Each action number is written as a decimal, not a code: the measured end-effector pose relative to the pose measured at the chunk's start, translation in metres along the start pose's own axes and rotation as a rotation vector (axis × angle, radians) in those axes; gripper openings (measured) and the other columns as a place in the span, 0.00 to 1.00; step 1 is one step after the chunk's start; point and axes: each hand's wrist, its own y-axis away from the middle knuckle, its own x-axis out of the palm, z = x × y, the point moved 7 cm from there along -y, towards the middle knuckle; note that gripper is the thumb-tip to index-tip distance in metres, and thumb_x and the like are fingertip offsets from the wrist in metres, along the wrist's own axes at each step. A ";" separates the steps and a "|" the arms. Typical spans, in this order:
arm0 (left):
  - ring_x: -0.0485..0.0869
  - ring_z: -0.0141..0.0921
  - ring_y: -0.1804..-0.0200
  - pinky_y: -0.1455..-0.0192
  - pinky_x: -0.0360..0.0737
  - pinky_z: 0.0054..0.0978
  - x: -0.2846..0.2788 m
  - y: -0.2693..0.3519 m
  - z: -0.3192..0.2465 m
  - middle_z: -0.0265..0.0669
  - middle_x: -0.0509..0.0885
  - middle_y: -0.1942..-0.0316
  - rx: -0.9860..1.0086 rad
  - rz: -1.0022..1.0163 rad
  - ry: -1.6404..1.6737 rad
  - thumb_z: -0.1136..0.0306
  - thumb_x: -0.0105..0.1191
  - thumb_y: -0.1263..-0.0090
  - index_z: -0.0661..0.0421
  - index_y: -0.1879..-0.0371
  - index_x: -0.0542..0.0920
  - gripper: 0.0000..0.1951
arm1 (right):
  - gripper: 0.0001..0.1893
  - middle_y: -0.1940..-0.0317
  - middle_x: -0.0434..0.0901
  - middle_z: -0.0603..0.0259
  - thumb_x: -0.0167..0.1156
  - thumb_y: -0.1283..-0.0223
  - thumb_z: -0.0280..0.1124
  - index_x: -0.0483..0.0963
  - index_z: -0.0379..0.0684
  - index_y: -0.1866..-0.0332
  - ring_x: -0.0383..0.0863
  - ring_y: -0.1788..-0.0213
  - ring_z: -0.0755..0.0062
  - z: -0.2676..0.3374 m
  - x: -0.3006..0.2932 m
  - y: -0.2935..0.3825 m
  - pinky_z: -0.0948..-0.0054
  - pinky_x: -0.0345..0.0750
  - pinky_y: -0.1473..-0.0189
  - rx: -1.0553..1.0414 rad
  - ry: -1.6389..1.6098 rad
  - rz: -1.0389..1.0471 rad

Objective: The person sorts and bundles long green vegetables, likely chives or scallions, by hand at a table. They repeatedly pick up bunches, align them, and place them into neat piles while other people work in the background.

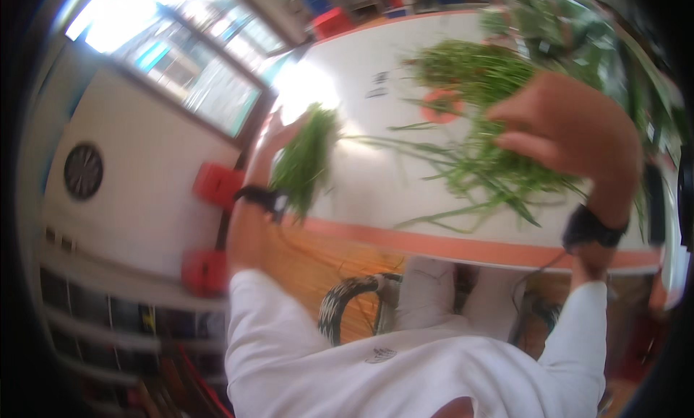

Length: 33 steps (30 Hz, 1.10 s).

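My left hand (pixel 284 129) is closed around a bunch of long green leafy stalks (pixel 309 158) at the left end of the white table (pixel 374 196); its fingers are partly hidden by the stalks. My right hand (pixel 547 128) hovers over or touches a loose heap of similar green stalks (pixel 477 71) on the table's right half. Its thumb and forefinger are bent towards each other, and motion blur hides whether a stalk is between them. Several loose stalks (pixel 434 150) stretch from the heap towards the left bunch.
Clear plastic bags with greens (pixel 585 49) lie at the table's far right. A dark oblong object (pixel 655 201) is near the right edge. A patterned chair arm (pixel 339 307) stands below the table's near edge. Red boxes (pixel 217 185) are at the left, by the wall.
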 end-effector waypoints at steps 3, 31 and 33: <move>0.76 0.46 0.42 0.36 0.69 0.39 0.034 0.008 0.049 0.52 0.79 0.47 -0.120 0.062 -0.094 0.31 0.53 0.43 0.59 0.37 0.68 0.45 | 0.14 0.66 0.83 0.51 0.64 0.48 0.28 0.79 0.37 0.54 0.80 0.62 0.52 0.012 -0.001 -0.001 0.62 0.72 0.53 0.053 0.002 0.032; 0.72 0.48 0.42 0.37 0.65 0.47 0.007 0.089 -0.217 0.49 0.76 0.46 0.649 -0.927 0.641 0.65 0.61 0.42 0.60 0.44 0.73 0.26 | 0.52 0.35 0.65 0.39 0.63 0.49 0.63 0.57 0.30 0.31 0.64 0.32 0.46 -0.166 0.119 -0.029 0.59 0.61 0.30 0.468 0.039 0.192; 0.77 0.47 0.48 0.46 0.74 0.42 -0.006 0.092 -0.231 0.48 0.78 0.55 0.740 -1.001 0.685 0.70 0.59 0.42 0.62 0.50 0.75 0.21 | 0.50 0.37 0.68 0.40 0.60 0.50 0.68 0.56 0.46 0.28 0.68 0.35 0.44 -0.204 0.113 -0.019 0.49 0.64 0.35 0.712 0.060 0.096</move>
